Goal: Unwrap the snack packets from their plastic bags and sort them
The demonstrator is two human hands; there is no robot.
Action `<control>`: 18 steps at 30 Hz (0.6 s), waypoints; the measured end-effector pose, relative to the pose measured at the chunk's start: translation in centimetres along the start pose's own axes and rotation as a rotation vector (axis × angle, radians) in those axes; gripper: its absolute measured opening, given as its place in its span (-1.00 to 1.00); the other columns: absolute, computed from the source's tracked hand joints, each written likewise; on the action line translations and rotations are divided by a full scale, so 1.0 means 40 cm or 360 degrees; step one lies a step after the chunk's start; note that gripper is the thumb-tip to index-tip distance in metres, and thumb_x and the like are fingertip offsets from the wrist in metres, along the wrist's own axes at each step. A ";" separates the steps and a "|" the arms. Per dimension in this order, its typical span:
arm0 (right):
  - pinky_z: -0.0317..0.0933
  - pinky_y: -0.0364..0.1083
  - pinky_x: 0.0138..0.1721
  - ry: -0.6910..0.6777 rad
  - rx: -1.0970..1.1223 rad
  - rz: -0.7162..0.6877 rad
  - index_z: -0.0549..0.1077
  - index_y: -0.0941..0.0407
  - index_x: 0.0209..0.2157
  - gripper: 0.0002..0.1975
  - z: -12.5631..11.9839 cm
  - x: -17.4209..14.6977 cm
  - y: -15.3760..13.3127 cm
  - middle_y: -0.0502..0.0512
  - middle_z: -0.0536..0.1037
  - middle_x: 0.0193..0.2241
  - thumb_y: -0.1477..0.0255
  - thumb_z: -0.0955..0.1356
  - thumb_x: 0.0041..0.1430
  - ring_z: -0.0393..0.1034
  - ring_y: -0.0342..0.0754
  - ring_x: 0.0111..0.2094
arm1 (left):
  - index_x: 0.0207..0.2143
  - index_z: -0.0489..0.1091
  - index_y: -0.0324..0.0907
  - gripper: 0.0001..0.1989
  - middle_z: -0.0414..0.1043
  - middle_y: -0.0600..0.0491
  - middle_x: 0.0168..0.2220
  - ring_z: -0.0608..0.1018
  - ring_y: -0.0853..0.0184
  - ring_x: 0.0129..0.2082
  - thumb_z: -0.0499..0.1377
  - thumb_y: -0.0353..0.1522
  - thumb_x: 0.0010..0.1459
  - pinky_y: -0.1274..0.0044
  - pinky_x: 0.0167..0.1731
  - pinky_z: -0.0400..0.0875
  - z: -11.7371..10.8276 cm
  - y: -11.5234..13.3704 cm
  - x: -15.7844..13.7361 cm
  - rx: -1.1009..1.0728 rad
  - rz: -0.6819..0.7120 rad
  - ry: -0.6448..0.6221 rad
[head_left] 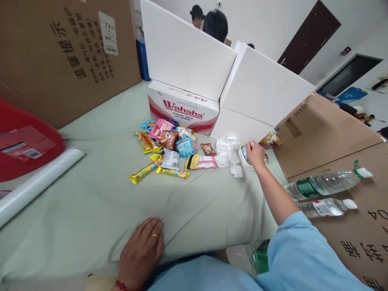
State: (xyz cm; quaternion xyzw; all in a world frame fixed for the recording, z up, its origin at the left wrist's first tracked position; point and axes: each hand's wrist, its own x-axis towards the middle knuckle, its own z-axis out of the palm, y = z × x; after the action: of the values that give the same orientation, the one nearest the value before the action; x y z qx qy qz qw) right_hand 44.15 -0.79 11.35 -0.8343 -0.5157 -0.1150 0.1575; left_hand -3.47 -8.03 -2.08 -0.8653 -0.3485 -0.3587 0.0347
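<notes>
My right hand (255, 153) reaches over a white bowl (244, 157) of small packets at the right of the table. Its fingers are closed, and what they hold, if anything, is hidden. Beside the bowl lie crumpled clear plastic bags (226, 147). My left hand (143, 248) rests flat on the cloth near the front edge, holding nothing. Farther back is a pile of snacks: a pink packet (160, 129), a brown packet (168, 140), a light blue packet (185, 146), a yellow and pink packet (200, 162) and yellow stick packets (172, 173).
A Wahaha carton (183, 108) and white panels (189, 52) stand behind the snacks. On the right, two water bottles (325, 184) lie on cardboard (333, 139). At left are a large carton (75, 52), a red object (27, 139) and a white roll (39, 184). People (216, 25) are beyond the panels.
</notes>
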 end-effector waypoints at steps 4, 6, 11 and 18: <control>0.18 -0.13 -0.28 -0.0335 0.0155 -0.0221 0.55 0.11 -0.31 -0.68 0.006 -0.075 -0.026 0.06 0.55 -0.42 0.28 0.23 0.37 0.40 -0.03 -0.36 | -0.14 0.47 -0.23 -0.79 0.58 -0.10 -0.17 0.59 0.15 -0.12 0.15 -0.55 0.19 0.32 -0.03 0.47 -0.002 0.000 -0.001 -0.0051 -0.0021 0.0010; 0.22 -0.14 -0.23 -0.0428 0.0192 -0.0333 0.58 0.09 -0.21 -0.79 0.024 -0.099 -0.040 0.06 0.59 -0.30 0.37 0.30 0.30 0.43 -0.04 -0.28 | -0.14 0.49 -0.20 -0.78 0.59 -0.08 -0.17 0.59 0.17 -0.11 0.14 -0.53 0.19 0.34 -0.01 0.47 -0.001 0.001 -0.001 -0.0069 -0.0051 0.0012; 0.22 -0.09 -0.21 -0.0617 -0.0104 -0.0485 0.55 0.03 0.02 -0.64 0.080 -0.107 -0.086 0.18 0.43 0.16 0.51 0.30 0.24 0.43 0.04 -0.09 | -0.12 0.52 -0.16 -0.73 0.60 -0.05 -0.17 0.60 0.21 -0.09 0.11 -0.53 0.19 0.37 0.01 0.49 0.001 0.009 -0.005 -0.0080 -0.0119 0.0006; 0.21 -0.07 -0.20 -0.0350 0.0486 -0.0166 0.51 0.07 -0.23 -0.82 0.079 -0.110 -0.136 0.19 0.54 -0.13 0.41 0.26 0.27 0.39 0.05 -0.18 | -0.18 0.50 -0.16 -0.77 0.59 -0.04 -0.21 0.58 0.25 -0.13 0.10 -0.55 0.21 0.41 -0.04 0.51 -0.013 0.011 -0.009 -0.0345 -0.0307 0.0156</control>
State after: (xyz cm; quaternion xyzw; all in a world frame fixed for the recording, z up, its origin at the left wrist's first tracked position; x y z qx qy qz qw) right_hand 37.41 -0.94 7.63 -0.7804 -0.5838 0.0483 0.2188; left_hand -3.69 -8.72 -1.84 -0.8079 -0.3872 -0.4376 -0.0766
